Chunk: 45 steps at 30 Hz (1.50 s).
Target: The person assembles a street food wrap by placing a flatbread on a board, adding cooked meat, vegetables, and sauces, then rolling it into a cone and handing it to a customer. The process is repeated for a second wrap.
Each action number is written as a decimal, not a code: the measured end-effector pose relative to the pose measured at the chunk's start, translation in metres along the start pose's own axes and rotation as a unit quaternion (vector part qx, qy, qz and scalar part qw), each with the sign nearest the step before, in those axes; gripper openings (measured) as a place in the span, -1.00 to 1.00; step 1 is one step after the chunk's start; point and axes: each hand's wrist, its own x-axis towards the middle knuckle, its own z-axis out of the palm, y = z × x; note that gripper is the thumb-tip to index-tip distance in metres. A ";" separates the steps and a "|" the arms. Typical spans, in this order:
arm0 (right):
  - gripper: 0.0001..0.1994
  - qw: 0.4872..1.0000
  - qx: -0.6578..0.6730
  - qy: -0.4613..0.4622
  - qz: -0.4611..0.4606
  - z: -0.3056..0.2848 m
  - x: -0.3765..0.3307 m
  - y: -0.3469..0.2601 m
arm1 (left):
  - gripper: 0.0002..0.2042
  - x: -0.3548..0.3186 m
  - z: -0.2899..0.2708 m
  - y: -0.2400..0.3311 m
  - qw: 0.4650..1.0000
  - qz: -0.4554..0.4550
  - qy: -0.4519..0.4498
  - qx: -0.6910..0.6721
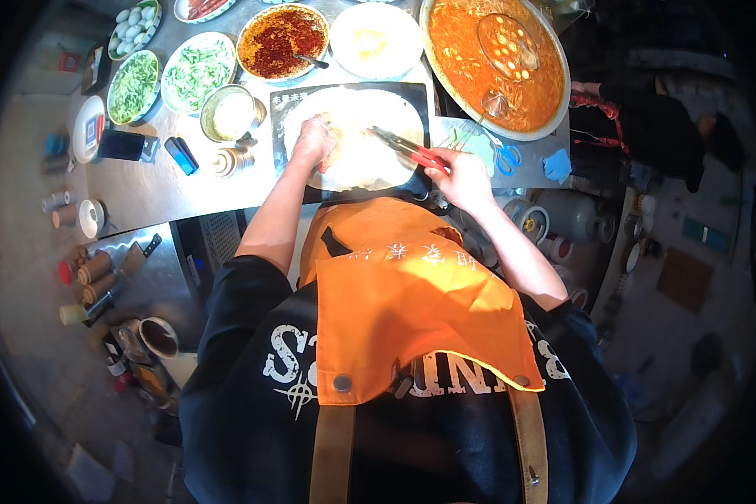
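Observation:
A large pale round flatbread (374,172) lies on a black board at the front of the metal table, washed out by bright light. My left hand (314,141) is over its left part, fingers curled down and closed; what they pinch is lost in the glare. My right hand (464,178) is closed around the red handles of a pair of tongs (396,143). The tongs' dark tips point left, over the middle of the flatbread, close to some pale food there. I cannot tell whether the tips grip anything.
A big basin of orange-red soup (449,63) stands at the back right. Behind the board are a chili bowl (269,42) with a spoon and a white bowl (378,38). Shredded-greens bowls (197,71) and a metal pot (228,113) stand left; blue scissors (506,158) lie right.

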 end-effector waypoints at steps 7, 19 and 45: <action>-0.71 0.996 -0.068 -0.045 -0.045 0.032 0.033 -0.016 | -0.77 -0.007 0.006 -0.010 0.966 0.242 0.090 -0.013; -0.57 0.997 -0.064 -0.035 -0.010 0.015 0.012 -0.007 | -0.85 0.006 -0.001 -0.033 0.977 0.200 0.077 0.016; -0.58 0.996 -0.074 -0.038 0.040 0.007 0.004 -0.009 | -0.66 0.016 -0.002 -0.048 0.985 0.054 -0.039 -0.156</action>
